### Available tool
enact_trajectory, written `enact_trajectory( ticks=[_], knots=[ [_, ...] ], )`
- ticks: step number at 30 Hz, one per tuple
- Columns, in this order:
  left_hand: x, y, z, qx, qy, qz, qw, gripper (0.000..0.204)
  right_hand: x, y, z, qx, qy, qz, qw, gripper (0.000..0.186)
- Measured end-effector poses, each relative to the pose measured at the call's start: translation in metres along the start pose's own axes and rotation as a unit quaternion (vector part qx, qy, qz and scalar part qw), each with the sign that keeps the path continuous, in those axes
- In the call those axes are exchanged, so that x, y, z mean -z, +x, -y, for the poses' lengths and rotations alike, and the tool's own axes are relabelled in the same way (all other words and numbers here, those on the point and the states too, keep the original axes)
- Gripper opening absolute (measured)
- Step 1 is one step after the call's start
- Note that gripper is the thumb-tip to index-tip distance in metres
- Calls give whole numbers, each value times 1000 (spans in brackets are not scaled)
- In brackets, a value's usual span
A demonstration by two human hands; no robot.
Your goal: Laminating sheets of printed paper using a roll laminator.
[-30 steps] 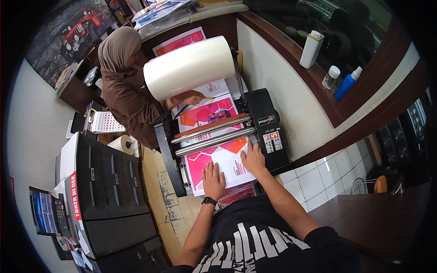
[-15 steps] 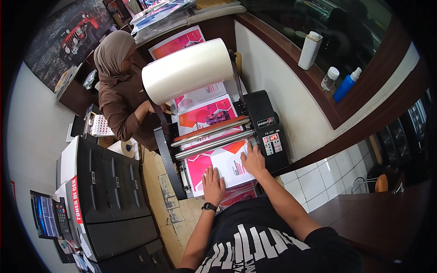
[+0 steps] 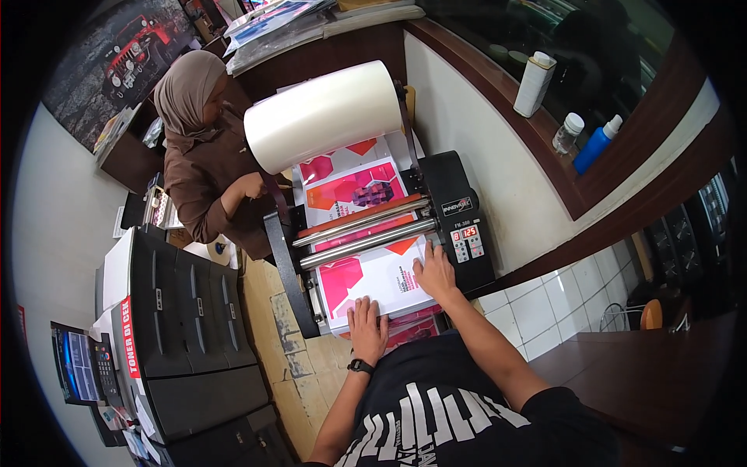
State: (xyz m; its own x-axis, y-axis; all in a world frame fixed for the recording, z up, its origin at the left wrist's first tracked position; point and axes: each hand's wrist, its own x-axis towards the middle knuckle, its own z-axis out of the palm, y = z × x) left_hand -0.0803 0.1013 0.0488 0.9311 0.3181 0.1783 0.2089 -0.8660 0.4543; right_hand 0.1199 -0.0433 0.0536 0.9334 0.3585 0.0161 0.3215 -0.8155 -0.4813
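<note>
Printed sheet [image 3: 373, 280]: lay flat on the laminator's feed tray, pink and white, its far edge at the rollers; it had crept further in than a moment before.
Left hand [image 3: 367, 331]: open, palm pressed on the sheet's near edge, nothing grasped.
Right hand [image 3: 434, 271]: open, fingers spread flat on the sheet's right side.
Rollers [image 3: 366, 229]: just beyond the hands.
Film roll [image 3: 323, 115]: above the laminated prints.
Co-worker's hand [image 3: 253, 185]: had drawn back off the prints to the machine's left side.

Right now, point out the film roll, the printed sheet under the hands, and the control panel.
Film roll [image 3: 323, 117], head view, middle of its curved white face.
Printed sheet [image 3: 372, 279], head view, bare pink-and-white area.
Control panel [image 3: 468, 243], head view, its button face.
</note>
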Motion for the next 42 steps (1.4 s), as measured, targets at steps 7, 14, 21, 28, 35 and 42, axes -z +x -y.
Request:
enact_trajectory(
  ticks=[7, 14, 21, 28, 35, 42],
  knots=[
    [9, -4, -10, -35, -37, -24, 998, 30, 2, -10, -2, -2, -1, 8, 1000, 72],
    [9, -4, -12, -50, -18, -38, 998, 31, 12, -28, -1, -5, 9, 25, 1000, 72],
    [10, -1, -15, -51, 8, -36, 998, 34, 18, -45, -3, 6, -9, 36, 999, 72],
    [4, 2, -9, -52, 10, -28, 998, 37, 20, -52, -4, 11, 3, 31, 999, 70],
    [0, 5, -6, -51, 12, -31, 998, 39, 21, -58, -5, 20, -6, 27, 999, 69],
    [-3, 9, -4, -50, 0, -40, 998, 38, 21, -60, -7, 30, -9, 21, 999, 67]
  ],
)
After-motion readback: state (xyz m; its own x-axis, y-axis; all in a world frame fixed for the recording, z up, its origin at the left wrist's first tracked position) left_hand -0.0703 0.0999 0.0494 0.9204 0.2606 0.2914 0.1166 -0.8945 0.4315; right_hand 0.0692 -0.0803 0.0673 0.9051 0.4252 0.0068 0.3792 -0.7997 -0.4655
